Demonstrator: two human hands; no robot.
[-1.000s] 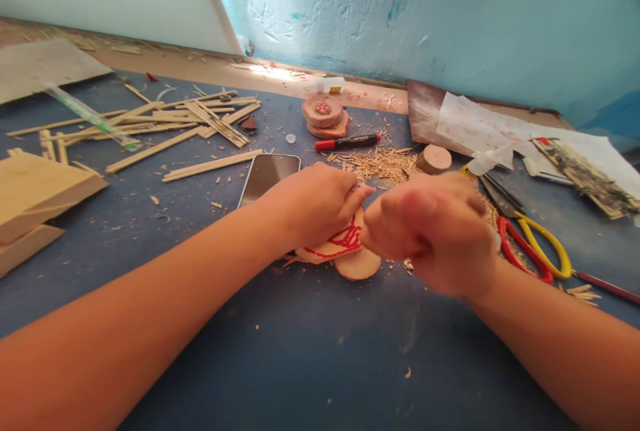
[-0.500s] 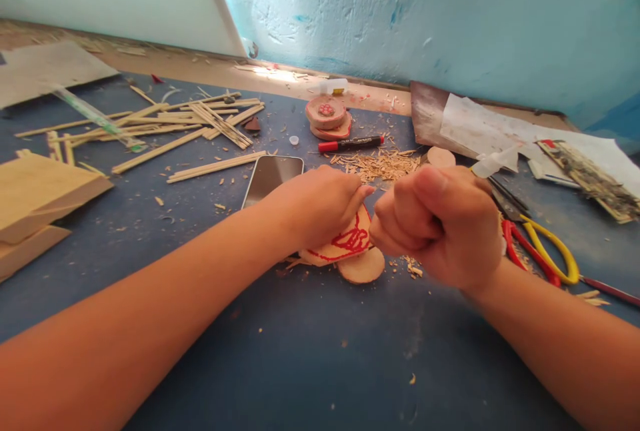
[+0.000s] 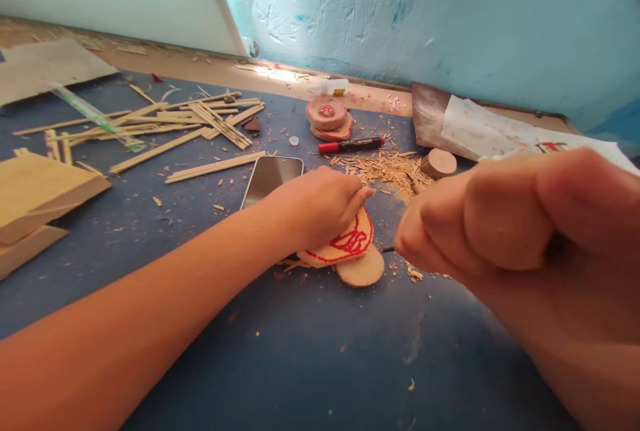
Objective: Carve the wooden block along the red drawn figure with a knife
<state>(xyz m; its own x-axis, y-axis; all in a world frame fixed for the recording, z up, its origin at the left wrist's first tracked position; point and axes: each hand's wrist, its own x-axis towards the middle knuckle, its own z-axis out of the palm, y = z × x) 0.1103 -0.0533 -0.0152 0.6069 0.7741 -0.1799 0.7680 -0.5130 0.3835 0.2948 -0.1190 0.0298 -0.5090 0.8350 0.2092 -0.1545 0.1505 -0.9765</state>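
Note:
My left hand is closed over a flat wood slice with a red marker outline and drawing on it. Its fingertips are mostly hidden behind the knuckles. A smaller round wood disc lies partly under that slice, on its near side. My right hand is a fist raised close to the camera, right of the slice and apart from it. A thin dark tip shows at the fist's left edge; whatever the fingers grip is hidden.
Beyond the hands lie a phone, a red marker, wood shavings, stacked wood slices and a small wood round. Several thin sticks and a cardboard box are at left. Papers lean at the back right.
My right fist has come toward the camera and to the right, now covering the red- and yellow-handled tools. The small wood round shows more fully. My left hand stays on the slice.

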